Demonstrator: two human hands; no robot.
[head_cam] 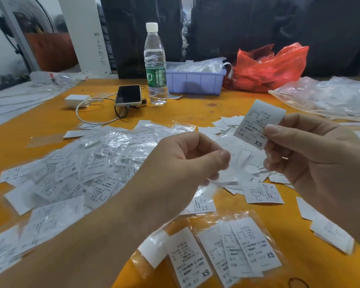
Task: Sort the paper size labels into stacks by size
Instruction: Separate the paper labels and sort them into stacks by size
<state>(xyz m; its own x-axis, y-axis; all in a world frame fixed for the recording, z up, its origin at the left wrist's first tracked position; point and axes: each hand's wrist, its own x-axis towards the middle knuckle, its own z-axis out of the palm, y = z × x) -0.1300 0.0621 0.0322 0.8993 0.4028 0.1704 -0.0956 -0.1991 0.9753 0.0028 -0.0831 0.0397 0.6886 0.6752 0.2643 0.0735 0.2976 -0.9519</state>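
My right hand (312, 154) pinches a white paper label marked XS (258, 125) between thumb and fingers, held up above the orange table (50, 121). My left hand (183, 163) hovers beside it with fingers curled, and a blurred white slip shows under the fingertips; whether it grips it is unclear. A big loose heap of mixed labels (81, 167), some in clear sleeves, lies at the left. A row of XS labels (227, 252) lies near the front edge. An S label (262, 193) and a scattered pile (247, 163) lie under my hands.
At the back stand a water bottle (156, 63), a phone (128, 95) with white charger and cable (77, 99), a lilac plastic bin (195, 81), and a red plastic bag (268, 67). Clear plastic bags (328, 96) lie at the right. More labels (328, 229) sit near the right edge.
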